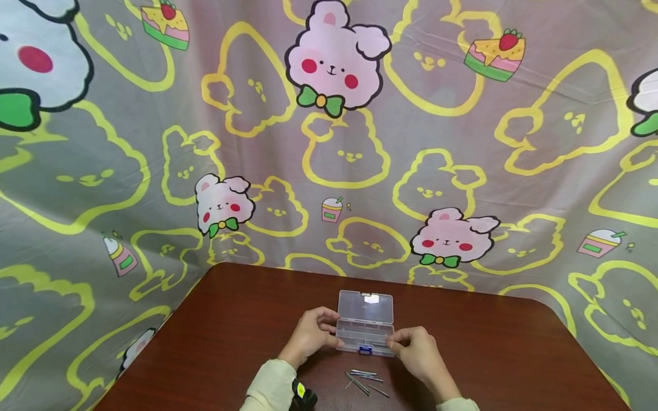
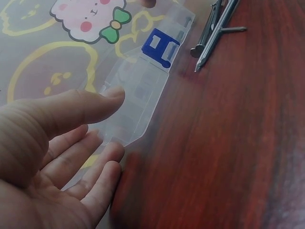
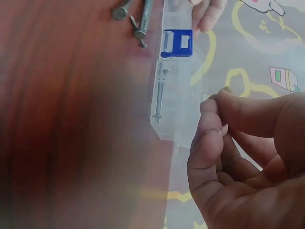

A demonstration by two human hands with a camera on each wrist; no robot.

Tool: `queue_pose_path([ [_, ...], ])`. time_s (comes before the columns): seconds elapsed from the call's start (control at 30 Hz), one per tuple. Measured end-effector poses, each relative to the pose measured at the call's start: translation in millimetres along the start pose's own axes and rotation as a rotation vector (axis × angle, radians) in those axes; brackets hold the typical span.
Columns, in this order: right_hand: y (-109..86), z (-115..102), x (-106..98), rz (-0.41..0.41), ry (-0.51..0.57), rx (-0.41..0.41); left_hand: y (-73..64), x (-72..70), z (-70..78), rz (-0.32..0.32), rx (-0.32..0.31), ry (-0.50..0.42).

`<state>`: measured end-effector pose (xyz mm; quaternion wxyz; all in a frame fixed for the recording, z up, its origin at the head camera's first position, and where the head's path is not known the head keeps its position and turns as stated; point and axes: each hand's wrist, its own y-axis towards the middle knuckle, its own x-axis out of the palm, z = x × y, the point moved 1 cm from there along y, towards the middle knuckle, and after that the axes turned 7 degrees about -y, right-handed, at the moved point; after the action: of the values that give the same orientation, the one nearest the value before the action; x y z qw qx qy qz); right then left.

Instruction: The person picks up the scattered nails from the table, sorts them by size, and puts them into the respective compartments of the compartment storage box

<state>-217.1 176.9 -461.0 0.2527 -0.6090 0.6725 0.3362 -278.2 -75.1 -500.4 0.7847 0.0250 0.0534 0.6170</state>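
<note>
A clear plastic box [image 1: 354, 335] with a blue latch [image 1: 365, 349] lies with its lid [image 1: 366, 307] raised behind it. My left hand [image 1: 312, 334] holds the box's left end, thumb at the front and fingers along the side. Over the right end is my right hand [image 1: 418, 351], its thumb and forefinger tips together. Nothing shows between those fingertips [image 3: 212, 107], though their inner faces are hidden. A metal nail [image 3: 160, 95] lies in the box's front compartment, right of the latch. Several loose nails [image 1: 358, 383] of different sizes lie on the table in front of the box.
The dark reddish-brown table [image 1: 247, 302] extends around the box on all sides. A patterned cloth [image 1: 277, 171] with cartoon rabbits hangs behind and beside the table. A black strap piece [image 1: 304, 397] sits at the left wrist.
</note>
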Motion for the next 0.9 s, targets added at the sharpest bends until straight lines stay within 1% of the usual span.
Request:
queue_pose_path([
  [0.2, -7.4, -0.1, 3.2, -0.020, -0.010, -0.028, -0.1, -0.6, 0.8, -0.002, 0.011, -0.004],
  [0.43, -14.5, 1.2, 6.9, -0.100, 0.017, -0.057, -0.3, 0.0, 0.0, 0.002, 0.004, -0.005],
  [0.57, -18.0, 1.6, 7.4, -0.115, 0.017, -0.082, -1.2, -0.1, 1.3, 0.002, 0.002, -0.011],
  [0.73, -21.1, 2.4, 9.0, -0.116, -0.011, -0.104, -2.3, -0.3, 3.8, -0.001, 0.007, -0.013],
  [0.9, -25.4, 6.0, 12.2, -0.143, -0.033, -0.153, -2.7, 0.3, 3.8, -0.003, 0.004, -0.006],
])
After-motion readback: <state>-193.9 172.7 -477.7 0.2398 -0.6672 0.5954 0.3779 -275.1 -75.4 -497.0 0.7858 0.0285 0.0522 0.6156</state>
